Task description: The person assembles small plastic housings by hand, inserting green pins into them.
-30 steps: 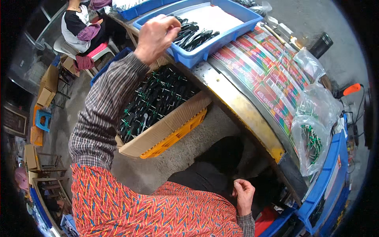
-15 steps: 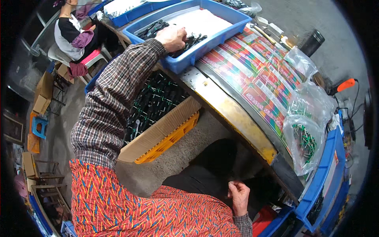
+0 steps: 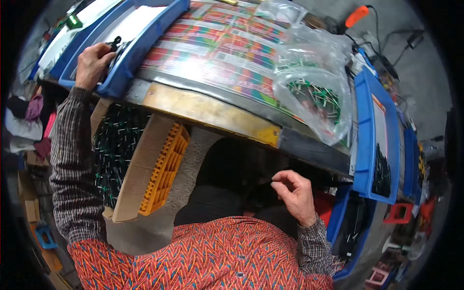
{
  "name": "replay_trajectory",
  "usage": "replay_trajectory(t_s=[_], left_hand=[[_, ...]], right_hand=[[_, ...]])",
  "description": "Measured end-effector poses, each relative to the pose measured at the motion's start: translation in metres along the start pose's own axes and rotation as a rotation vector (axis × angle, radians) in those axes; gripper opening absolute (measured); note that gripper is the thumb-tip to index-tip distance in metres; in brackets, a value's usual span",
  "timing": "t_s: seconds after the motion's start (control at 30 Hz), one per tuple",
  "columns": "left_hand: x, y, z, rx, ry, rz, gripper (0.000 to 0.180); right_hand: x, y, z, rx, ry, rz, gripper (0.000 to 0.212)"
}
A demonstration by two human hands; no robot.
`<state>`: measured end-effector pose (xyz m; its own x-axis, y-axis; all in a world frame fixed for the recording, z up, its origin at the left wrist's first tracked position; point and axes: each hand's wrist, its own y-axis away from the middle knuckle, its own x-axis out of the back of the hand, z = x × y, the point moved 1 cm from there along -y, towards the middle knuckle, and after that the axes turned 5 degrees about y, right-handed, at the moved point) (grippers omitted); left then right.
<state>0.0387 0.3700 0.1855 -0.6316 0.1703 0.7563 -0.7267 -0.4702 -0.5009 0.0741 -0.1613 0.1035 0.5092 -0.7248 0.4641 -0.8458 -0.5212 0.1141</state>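
Note:
At the upper left, my left hand (image 3: 93,65) is over the near end of a blue plastic tray (image 3: 124,67), its fingers closed on a small black plastic part (image 3: 115,43) with a ring-like end. More dark parts lie in the tray beside white sheeting (image 3: 137,21), partly hidden by the hand. My right hand (image 3: 296,195) hovers above my lap, just off the table's front edge. Its thumb and forefinger are curled together in a pinch; anything between them is too small to make out.
A clear bag of green-and-silver pieces (image 3: 316,99) lies on the table's printed covering (image 3: 217,53). Below the table, a cardboard-lined orange crate (image 3: 166,169) holds many black-and-green parts. Blue trays (image 3: 365,140) stand at the right; an orange-handled tool (image 3: 356,17) is farther back.
My view has swung right, so the table and tray sit farther left. My left hand now shows a black part at its fingertips. The right hand has risen, still pinched.

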Motion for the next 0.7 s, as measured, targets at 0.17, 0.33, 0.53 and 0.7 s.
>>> replay_trajectory(t_s=[0.17, 0.33, 0.53, 0.7], left_hand=[[-0.005, 0.006, -0.007, 0.070, 0.266, 0.050, 0.019], [-0.005, 0.020, 0.015, -0.022, 0.632, 0.240, 0.014], [0.009, 0.048, 0.084, -0.051, 0.738, 0.166, 0.016], [-0.002, 0.081, 0.124, -0.039, 0.945, -0.023, 0.016]], right_hand=[[0.036, -0.007, -0.031, 0.099, 0.140, 0.200, 0.011], [0.064, -0.032, -0.045, 0.251, 0.397, 0.406, 0.009], [0.088, -0.087, -0.036, 0.359, 0.729, 0.508, 0.013], [0.088, -0.119, -0.033, 0.360, 0.980, 0.546, 0.015]])
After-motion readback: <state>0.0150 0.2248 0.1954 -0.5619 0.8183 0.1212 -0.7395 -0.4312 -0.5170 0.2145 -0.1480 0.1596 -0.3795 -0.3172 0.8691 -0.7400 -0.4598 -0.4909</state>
